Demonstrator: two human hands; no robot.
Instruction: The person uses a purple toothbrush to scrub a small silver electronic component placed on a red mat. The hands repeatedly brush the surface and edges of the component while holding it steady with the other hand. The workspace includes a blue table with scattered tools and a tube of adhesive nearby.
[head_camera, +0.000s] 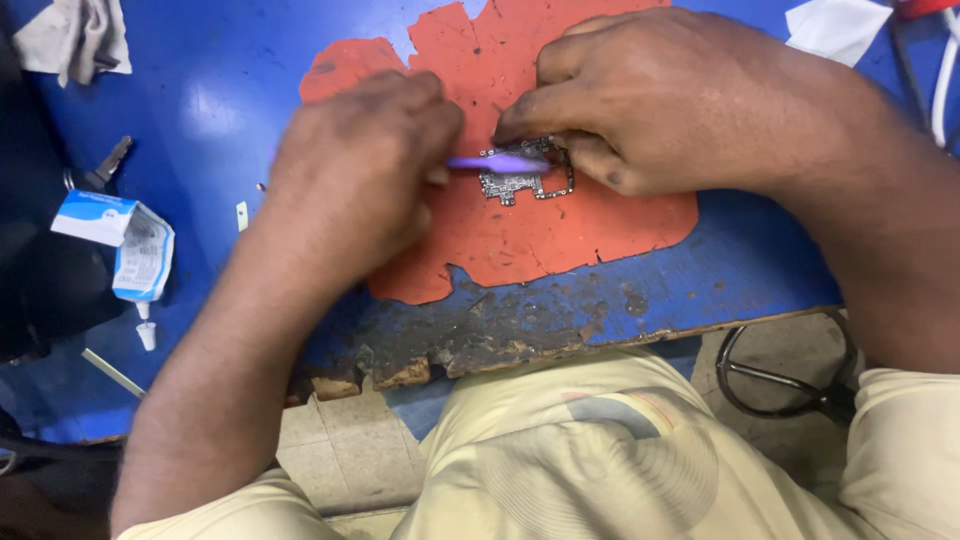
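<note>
Two bare hands work over a small circuit board (522, 177) that lies on a torn orange mat (520, 240) on a blue bench (230, 90).

Nearest, the person's cream-coloured clothing (600, 450) fills the bottom of the view, and the near edge of the bench is chipped and dirty. At the near right, below the bench edge, lies a dark looped wire frame (780, 380) on the floor.

On the left side of the bench a crumpled blue-and-white tube (135, 250) lies with its white nozzle pointing near, and a thin pale stick (112, 372) sits just beside it at the bench's near left edge.

Further in, the left hand (355, 180) has its grip closed on a purple tool (497, 162), whose tip lies across the circuit board. The right hand (660, 100) comes in from the right; its fingertips (510, 128) press together on the far edge of the board, pinning it on the mat.

Farther left, a dark metal tool (105, 165) lies at the bench edge. At the far left corner is a grey rag (75, 40); at the far right are a white scrap of paper (835, 28) and a white cable (943, 85).
</note>
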